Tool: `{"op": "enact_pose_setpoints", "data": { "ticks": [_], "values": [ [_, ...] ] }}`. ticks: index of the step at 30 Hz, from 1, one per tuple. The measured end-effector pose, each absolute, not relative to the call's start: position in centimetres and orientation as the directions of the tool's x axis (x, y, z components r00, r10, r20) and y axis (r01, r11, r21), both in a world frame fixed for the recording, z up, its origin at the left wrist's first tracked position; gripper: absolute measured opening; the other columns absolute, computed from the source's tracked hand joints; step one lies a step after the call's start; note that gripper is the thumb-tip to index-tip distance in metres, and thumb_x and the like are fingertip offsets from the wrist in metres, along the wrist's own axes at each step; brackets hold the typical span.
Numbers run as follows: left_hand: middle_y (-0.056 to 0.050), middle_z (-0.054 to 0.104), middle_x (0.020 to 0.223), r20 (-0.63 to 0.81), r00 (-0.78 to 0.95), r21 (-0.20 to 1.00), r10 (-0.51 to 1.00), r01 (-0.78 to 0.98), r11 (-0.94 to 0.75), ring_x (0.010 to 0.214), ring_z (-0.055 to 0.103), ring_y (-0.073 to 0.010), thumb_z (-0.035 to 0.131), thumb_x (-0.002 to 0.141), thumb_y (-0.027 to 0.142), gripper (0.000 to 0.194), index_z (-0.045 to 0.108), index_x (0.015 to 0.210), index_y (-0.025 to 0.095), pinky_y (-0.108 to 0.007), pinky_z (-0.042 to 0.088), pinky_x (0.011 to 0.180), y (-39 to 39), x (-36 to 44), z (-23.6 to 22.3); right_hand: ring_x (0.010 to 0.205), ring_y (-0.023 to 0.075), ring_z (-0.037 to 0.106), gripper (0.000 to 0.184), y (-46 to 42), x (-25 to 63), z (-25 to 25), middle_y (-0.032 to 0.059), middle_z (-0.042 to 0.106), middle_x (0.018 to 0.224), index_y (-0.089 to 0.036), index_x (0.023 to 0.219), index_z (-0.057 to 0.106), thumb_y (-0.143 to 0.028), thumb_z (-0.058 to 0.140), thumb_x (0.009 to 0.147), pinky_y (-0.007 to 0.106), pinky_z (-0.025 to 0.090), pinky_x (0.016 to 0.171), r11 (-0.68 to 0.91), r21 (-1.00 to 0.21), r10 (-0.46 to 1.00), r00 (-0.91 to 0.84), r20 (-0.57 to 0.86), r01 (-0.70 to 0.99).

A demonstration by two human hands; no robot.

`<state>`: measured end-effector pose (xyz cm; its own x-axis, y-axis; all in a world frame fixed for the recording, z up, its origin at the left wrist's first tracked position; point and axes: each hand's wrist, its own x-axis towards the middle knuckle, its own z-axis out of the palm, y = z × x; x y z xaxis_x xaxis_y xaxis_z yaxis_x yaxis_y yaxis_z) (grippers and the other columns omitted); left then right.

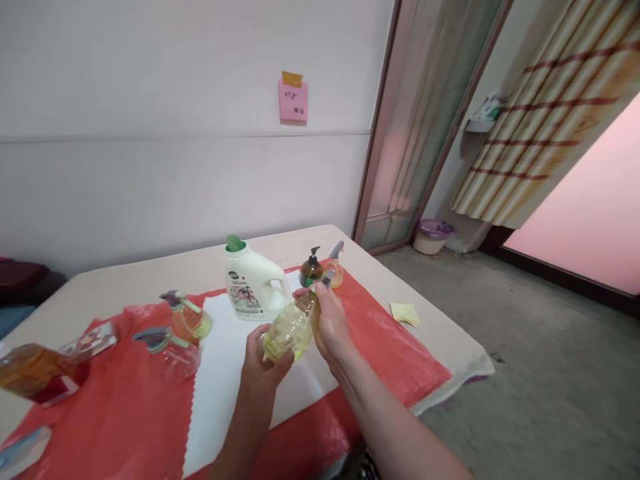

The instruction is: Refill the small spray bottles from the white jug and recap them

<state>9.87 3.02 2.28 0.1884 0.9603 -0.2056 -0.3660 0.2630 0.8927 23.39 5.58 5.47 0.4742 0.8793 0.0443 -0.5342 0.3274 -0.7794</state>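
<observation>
I hold a clear yellow-green bottle [293, 327] tilted over the white sheet [225, 360]. My left hand [263, 363] is wrapped round its base from below. Closed round the bottle's neck is my right hand [327, 320], at the grey pump top. Just beyond them stands a white jug [253, 283] with a green cap.
Two pump bottles [187, 317] [167, 350] stand at the left on the red cloth [115, 407]. A dark pump bottle [311, 268] and an orange one [334, 270] stand behind my hands. An amber bottle [35, 373] lies far left. A yellow note [405, 312] lies near the table's right edge.
</observation>
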Motion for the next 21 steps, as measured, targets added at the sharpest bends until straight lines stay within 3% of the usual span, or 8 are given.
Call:
{"op": "enact_pose_setpoints", "data": {
  "ticks": [1,3,5,7,11,16,21],
  "values": [
    [-0.001,0.069,0.117,-0.181,0.157,0.898,0.971,-0.376,0.229,0.094,0.070,-0.0189,0.093,0.052,0.039,0.087,0.049,0.127,0.032,-0.028,0.057,0.079,3.1,10.0,2.2,0.073,0.0167,0.062,0.028,5.6,23.4,5.5,-0.0001,0.073,0.082,-0.024,0.084,0.058,-0.051,0.064,0.084,0.031,0.047,0.071,0.336,-0.767,0.879,0.474,0.048,-0.547],
    [-0.002,0.069,0.118,-0.247,0.202,0.847,0.948,-0.429,0.313,0.099,0.070,-0.0215,0.087,0.062,0.049,0.076,0.051,0.127,0.034,-0.032,0.058,0.081,3.2,10.0,2.3,0.074,0.0170,0.062,0.028,5.6,23.5,5.5,-0.0005,0.073,0.083,-0.024,0.084,0.058,-0.052,0.064,0.085,0.031,0.048,0.072,0.348,-0.760,0.880,0.470,0.063,-0.549],
    [-0.007,0.070,0.117,-0.382,0.325,0.751,0.865,-0.437,0.495,0.096,0.071,-0.0234,0.073,0.074,0.062,0.065,0.056,0.127,0.028,-0.034,0.060,0.078,3.2,9.8,2.4,0.075,0.0172,0.062,0.029,5.6,23.6,5.4,0.0002,0.073,0.084,-0.024,0.084,0.059,-0.052,0.064,0.084,0.031,0.048,0.073,0.335,-0.779,0.882,0.466,0.062,-0.531],
    [-0.012,0.071,0.115,-0.450,0.402,0.696,0.797,-0.402,0.595,0.088,0.072,-0.0224,0.068,0.080,0.062,0.062,0.059,0.125,0.020,-0.033,0.060,0.075,3.1,9.7,2.6,0.073,0.0172,0.062,0.031,5.6,23.6,5.3,0.0013,0.074,0.084,-0.023,0.083,0.060,-0.053,0.065,0.083,0.031,0.047,0.071,0.312,-0.805,0.882,0.469,0.048,-0.504],
    [-0.010,0.069,0.120,-0.354,0.337,0.758,0.872,-0.443,0.479,0.092,0.071,-0.0207,0.078,0.076,0.049,0.058,0.059,0.122,0.020,-0.033,0.059,0.080,2.7,10.0,2.5,0.073,0.0188,0.064,0.037,5.9,24.1,4.9,0.0040,0.074,0.083,-0.022,0.085,0.059,-0.058,0.065,0.080,0.032,0.048,0.071,0.270,-0.822,0.885,0.465,0.006,-0.502],
    [-0.012,0.055,0.137,-0.423,0.091,0.840,0.901,-0.335,0.428,0.112,0.064,-0.0257,0.073,0.079,0.058,0.062,0.053,0.129,0.026,-0.039,0.055,0.087,3.1,9.5,1.9,0.080,0.0204,0.062,0.035,7.0,26.9,3.4,0.0046,0.071,0.086,-0.020,0.088,0.065,-0.054,0.061,0.080,0.033,0.046,0.074,0.189,-0.968,0.772,0.635,0.043,-0.164],
    [-0.013,0.059,0.123,-0.433,0.034,0.840,0.901,-0.347,0.417,0.105,0.065,-0.0241,0.073,0.081,0.041,0.049,0.055,0.121,0.020,-0.037,0.055,0.085,3.9,8.4,1.3,0.072,0.0175,0.051,0.020,8.8,30.5,1.0,-0.0027,0.059,0.073,-0.021,0.084,0.062,-0.039,0.062,0.075,0.030,0.038,0.067,0.151,-0.988,0.657,0.742,0.130,0.039]
  ]
}}
